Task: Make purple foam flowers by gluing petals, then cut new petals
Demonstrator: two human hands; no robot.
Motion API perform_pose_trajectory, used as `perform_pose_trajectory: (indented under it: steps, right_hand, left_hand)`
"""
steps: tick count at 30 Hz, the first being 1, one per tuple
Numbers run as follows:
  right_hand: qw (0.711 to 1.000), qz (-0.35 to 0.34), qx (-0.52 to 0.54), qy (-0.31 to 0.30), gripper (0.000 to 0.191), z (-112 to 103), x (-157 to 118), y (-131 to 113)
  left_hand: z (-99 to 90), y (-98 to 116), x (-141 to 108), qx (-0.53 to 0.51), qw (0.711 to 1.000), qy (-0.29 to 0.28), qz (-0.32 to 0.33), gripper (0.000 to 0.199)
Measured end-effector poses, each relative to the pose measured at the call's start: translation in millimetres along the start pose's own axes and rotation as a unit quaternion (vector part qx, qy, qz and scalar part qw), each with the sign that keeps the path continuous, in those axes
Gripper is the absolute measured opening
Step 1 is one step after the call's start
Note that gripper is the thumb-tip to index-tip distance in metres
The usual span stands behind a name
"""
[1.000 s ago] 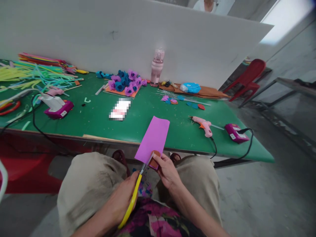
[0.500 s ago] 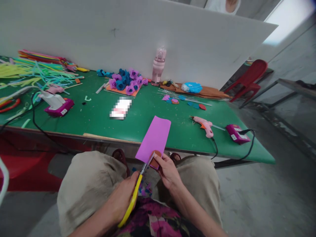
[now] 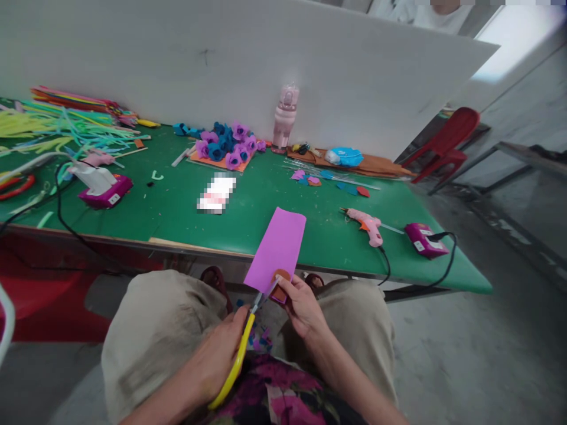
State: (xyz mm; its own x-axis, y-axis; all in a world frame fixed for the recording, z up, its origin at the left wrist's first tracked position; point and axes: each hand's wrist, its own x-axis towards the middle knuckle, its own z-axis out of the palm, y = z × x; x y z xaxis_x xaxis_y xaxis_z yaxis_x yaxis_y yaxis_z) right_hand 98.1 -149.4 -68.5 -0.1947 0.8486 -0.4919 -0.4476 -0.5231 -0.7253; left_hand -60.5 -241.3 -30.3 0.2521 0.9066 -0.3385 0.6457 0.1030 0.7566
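My left hand (image 3: 224, 351) is closed on yellow-handled scissors (image 3: 237, 369), whose blades are parted around the lower edge of a purple foam sheet (image 3: 279, 245). Between the fingers and thumb of my right hand (image 3: 305, 307) the sheet is pinched together with a small brown rounded piece (image 3: 280, 290) lying on top of it. One blade runs beside the brown piece. The sheet's far end reaches over the front edge of the green table (image 3: 186, 230). Both hands are above my lap.
A pink glue gun (image 3: 365, 225) and a purple power block (image 3: 426, 240) lie at right. Purple and blue flowers (image 3: 228, 144) sit behind, near a pink bottle (image 3: 285, 121). Coloured strips (image 3: 66, 130) cover the far left. Scraps (image 3: 261, 337) lie on the floor.
The scissor blades are spread a little wider and have slid slightly down along the sheet's edge. Both hands have otherwise kept their grip, and the sheet has barely shifted.
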Motion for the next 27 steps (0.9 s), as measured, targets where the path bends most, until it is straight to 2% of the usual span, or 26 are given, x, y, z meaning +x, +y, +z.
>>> perform_pose_trajectory:
  steps: [4,7,10,12,15,17,20,23,27]
  right_hand:
    - [1.000,-0.014,0.015,0.016,0.029,2,-1,-1]
    - [0.999,-0.014,0.036,0.016,0.028,5,-2,-1]
    - [0.998,-0.011,0.061,0.012,0.028,6,-2,-3]
    - [0.997,-0.008,0.070,0.009,0.028,5,-1,-4]
    - [0.997,-0.001,0.073,0.012,0.029,2,-1,-7]
    - [0.997,0.007,0.073,0.025,0.029,2,-1,-8]
    - [0.996,0.016,0.078,0.027,0.029,4,-3,-5]
    - [0.997,0.012,0.076,0.010,0.030,8,-5,0]
    - [0.999,0.008,0.051,0.009,0.030,11,-8,5]
  left_hand:
    - [5.4,-12,2,-0.065,0.997,0.041,0.009,0.038]
    - [11.2,-14,6,-0.160,0.981,0.106,-0.017,0.033]
    - [16.8,-13,7,-0.249,0.955,0.152,-0.051,0.045]
    - [20.2,-14,4,-0.293,0.940,0.162,-0.074,0.052]
    - [22.7,-20,-2,-0.336,0.923,0.165,-0.082,0.055]
    - [22.2,-22,-1,-0.356,0.911,0.193,-0.083,0.057]
    - [21.5,-13,10,-0.383,0.881,0.269,-0.065,0.066]
    - [25.7,0,30,-0.421,0.850,0.317,-0.022,0.071]
    - [35.1,5,53,-0.408,0.838,0.362,0.010,0.069]
